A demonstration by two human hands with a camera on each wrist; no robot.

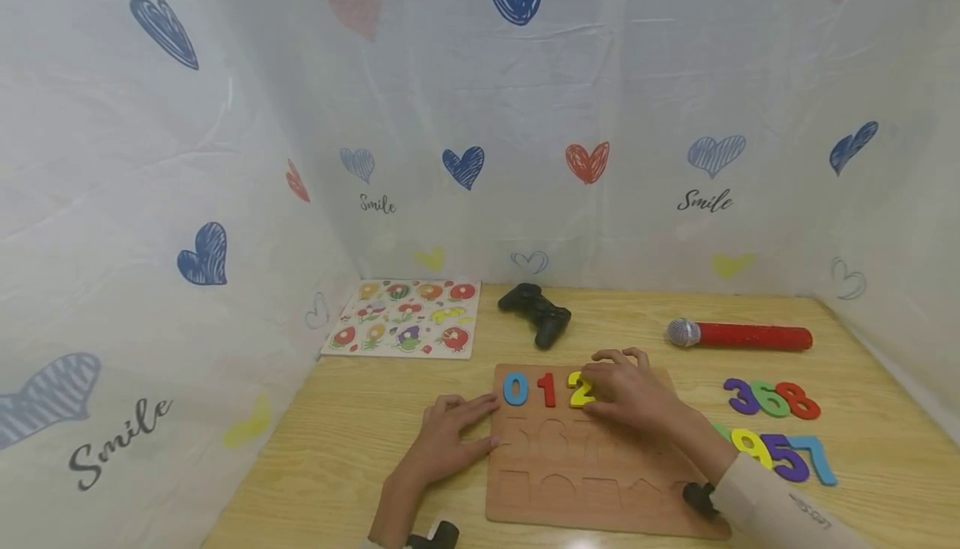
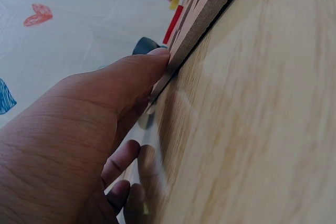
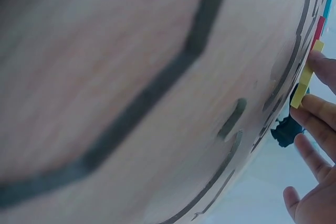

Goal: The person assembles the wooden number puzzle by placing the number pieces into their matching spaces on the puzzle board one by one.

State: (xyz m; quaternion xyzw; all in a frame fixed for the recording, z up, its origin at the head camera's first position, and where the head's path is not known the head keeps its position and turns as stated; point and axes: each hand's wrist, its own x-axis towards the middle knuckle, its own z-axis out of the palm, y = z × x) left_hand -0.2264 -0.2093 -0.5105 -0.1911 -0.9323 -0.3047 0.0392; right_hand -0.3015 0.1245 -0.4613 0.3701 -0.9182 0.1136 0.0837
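A brown wooden number board (image 1: 600, 518) with cut-out slots lies in front of me. My right hand (image 1: 633, 391) pinches a yellow number 2 (image 1: 576, 399) at the top row, to the right of a red number 1 (image 1: 548, 391) and a blue number 0 (image 1: 515, 388). From the right wrist, thumb and fingers meet opposite ends of the yellow piece (image 3: 305, 77). At the board's left edge rests my left hand (image 1: 448, 439), its fingertips and thumb touching the side. The left wrist view has the thumb (image 2: 157, 59) on the board's edge, other fingers lower down.
Right of the board lie loose numbers, among them a purple 3 (image 1: 741, 397), red 8 (image 1: 798, 401) and blue 7 (image 1: 822, 459). A fruit puzzle (image 1: 390, 349), a black game controller (image 1: 551, 320) and a red microphone (image 1: 757, 336) are farther back, before a heart-printed curtain (image 1: 645, 74).
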